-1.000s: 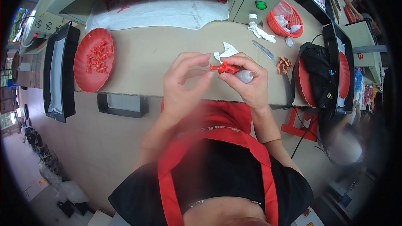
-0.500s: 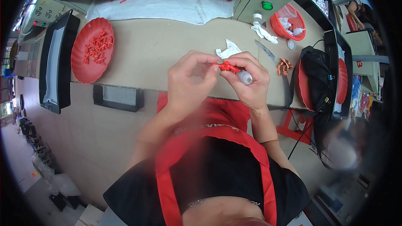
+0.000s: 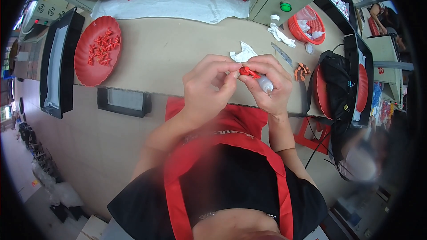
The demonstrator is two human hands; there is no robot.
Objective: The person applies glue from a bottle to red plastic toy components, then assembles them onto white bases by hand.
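A small red plastic figure is held between my two hands above the front edge of the bench. My left hand pinches its left end between thumb and fingertips. The fingers and thumb of my right hand close on its other side. That same right hand also grips a small translucent squeeze bottle, its thin nozzle pointing toward me. Fingertips hide part of the figure. Just beyond my hands a crumpled white cloth lies on the bench.
At left, a red scalloped plate bears several red pieces, beside a black tray. More red pieces lie on white cloth under the machine. To the right are a knife, a red basket and a black bag.
Both hands have shifted slightly right with the figure. The bottle has tilted, so its nozzle now points more toward me. My left fingertips sit closer against the figure.
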